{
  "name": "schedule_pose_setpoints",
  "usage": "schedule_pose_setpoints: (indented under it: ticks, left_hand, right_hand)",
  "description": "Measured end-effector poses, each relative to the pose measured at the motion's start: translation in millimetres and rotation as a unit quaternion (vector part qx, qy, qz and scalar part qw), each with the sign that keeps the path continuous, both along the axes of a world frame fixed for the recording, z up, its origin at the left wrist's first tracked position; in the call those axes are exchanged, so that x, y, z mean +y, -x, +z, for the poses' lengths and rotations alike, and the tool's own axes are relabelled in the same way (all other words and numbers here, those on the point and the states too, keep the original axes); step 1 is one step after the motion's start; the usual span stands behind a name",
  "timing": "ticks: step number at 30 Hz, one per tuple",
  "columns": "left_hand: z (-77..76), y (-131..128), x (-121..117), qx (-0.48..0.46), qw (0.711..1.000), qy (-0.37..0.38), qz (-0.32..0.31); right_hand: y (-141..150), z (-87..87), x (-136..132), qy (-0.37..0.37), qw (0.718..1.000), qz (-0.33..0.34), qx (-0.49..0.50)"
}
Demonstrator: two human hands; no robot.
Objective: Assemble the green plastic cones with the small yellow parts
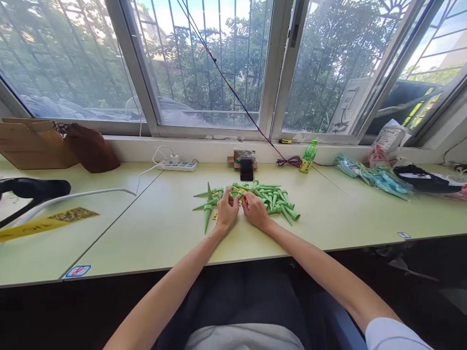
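Observation:
Both hands meet at the middle of a pile of green plastic spikes [275, 197] with cone-shaped tips and wider, collared ends. My left hand [226, 210] has its fingers curled around what looks like a green spike, mostly hidden by the fingers. Close beside it, my right hand [254, 210] is closed in a pinch; whatever lies between its fingertips is too small to make out. Left of the hands, several spikes lie apart, one green spike [207, 218] pointing toward me. Small yellow pieces [215, 218] are scattered by my left hand.
Behind the pile, a dark phone-like device [247, 170] leans on a small cardboard box [239, 154]. A power strip [178, 166], a green bottle [308, 156] and bagged teal items [379, 180] line the back. A white cable [91, 193] and yellow strap [54, 222] are at left.

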State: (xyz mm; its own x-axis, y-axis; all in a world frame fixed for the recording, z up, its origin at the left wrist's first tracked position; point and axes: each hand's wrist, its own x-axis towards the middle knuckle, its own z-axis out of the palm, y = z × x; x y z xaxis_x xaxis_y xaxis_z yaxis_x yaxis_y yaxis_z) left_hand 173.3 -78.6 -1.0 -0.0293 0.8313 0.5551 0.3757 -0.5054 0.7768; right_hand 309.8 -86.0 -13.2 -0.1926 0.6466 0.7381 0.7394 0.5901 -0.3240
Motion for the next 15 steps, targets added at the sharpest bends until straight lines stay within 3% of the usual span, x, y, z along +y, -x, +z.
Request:
schedule_pose_setpoints:
  ticks: [5,10,15]
  left_hand:
    - [-1.9,-1,1,-0.014,1.0,-0.003,0.003]
    - [-0.7,-5,-1,0.003,1.0,-0.007,-0.024]
    - [1.9,-7,-4,0.031,0.999,-0.026,-0.026]
  right_hand:
    - [1,2.3,13,-0.025,0.995,0.007,-0.094]
    - [-8,5.6,8,-0.026,0.995,-0.059,-0.081]
    - [-12,5.7,2,0.005,0.988,-0.027,-0.15]
